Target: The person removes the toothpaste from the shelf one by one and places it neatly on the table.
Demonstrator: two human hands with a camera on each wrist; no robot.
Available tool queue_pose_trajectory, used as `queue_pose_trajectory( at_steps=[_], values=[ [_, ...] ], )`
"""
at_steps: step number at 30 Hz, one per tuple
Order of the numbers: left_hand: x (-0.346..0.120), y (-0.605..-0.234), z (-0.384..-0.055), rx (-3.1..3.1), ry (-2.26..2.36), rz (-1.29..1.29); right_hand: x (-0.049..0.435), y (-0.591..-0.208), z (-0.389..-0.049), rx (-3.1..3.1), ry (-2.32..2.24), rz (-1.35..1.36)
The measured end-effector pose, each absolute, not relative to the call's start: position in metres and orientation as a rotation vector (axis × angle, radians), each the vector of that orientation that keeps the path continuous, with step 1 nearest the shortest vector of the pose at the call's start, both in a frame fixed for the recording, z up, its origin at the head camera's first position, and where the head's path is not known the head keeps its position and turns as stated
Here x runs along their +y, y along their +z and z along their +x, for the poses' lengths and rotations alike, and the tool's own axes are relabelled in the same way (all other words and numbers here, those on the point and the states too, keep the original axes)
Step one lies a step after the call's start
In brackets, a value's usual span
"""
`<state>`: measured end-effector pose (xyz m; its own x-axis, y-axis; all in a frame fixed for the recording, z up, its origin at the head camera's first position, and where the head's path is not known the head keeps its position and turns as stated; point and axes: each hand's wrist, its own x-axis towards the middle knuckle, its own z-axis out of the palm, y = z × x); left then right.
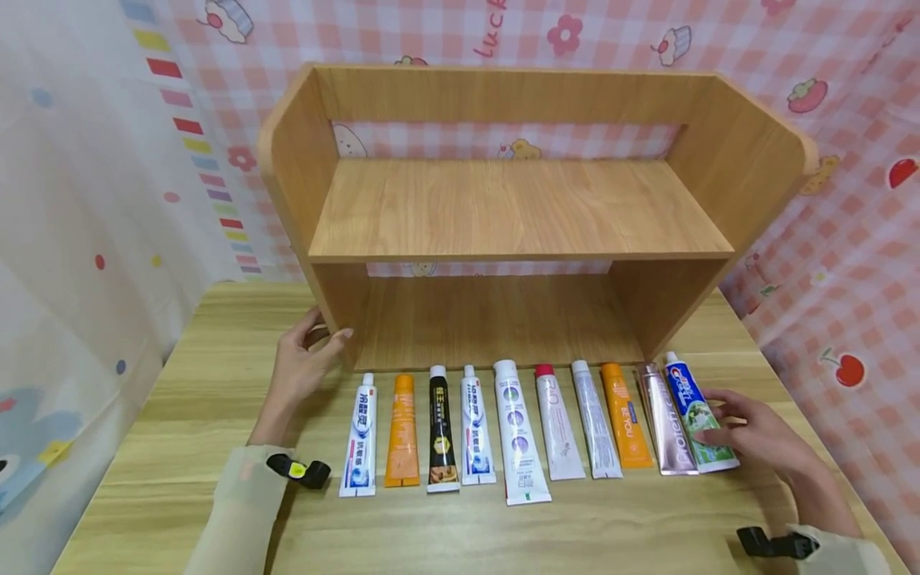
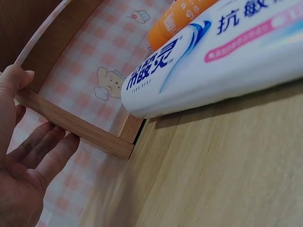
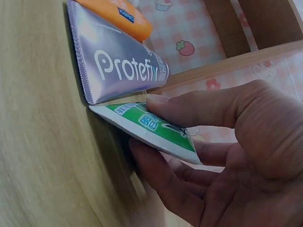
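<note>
At the right end of a row of tubes, my right hand point(image 1: 751, 431) pinches a blue and green Crest toothpaste tube point(image 1: 693, 411). The right wrist view shows the thumb on the tube's green face and fingers beneath, its crimped end point(image 3: 156, 139) tilted up off the table on one side. Beside it lies a metallic pink Protefix tube point(image 3: 118, 61). My left hand point(image 1: 305, 359) grips the left side panel point(image 2: 75, 120) of a wooden shelf point(image 1: 517, 208), thumb inside and fingers outside. Nearest to that hand is a white and blue toothpaste tube point(image 1: 359, 439).
Several more tubes, among them an orange tube point(image 1: 402, 435), a black tube point(image 1: 442, 431) and a large white tube point(image 1: 521, 439), lie side by side before the shelf. The wooden table point(image 1: 503, 535) meets a pink checked cloth point(image 1: 826, 319) at right and a white curtain point(image 1: 86, 239) at left.
</note>
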<state>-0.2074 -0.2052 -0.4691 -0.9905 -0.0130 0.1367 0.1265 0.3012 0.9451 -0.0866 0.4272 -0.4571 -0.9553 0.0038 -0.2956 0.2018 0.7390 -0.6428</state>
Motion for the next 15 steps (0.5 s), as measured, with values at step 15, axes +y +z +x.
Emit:
queue_pose_trajectory(
  at_steps=[15],
  values=[
    [-0.2096, -0.4618, -0.2027, -2.472, -1.667, -0.044, 0.4226, -0.4505, -0.0912, 2.751, -0.783, 0.147]
  ],
)
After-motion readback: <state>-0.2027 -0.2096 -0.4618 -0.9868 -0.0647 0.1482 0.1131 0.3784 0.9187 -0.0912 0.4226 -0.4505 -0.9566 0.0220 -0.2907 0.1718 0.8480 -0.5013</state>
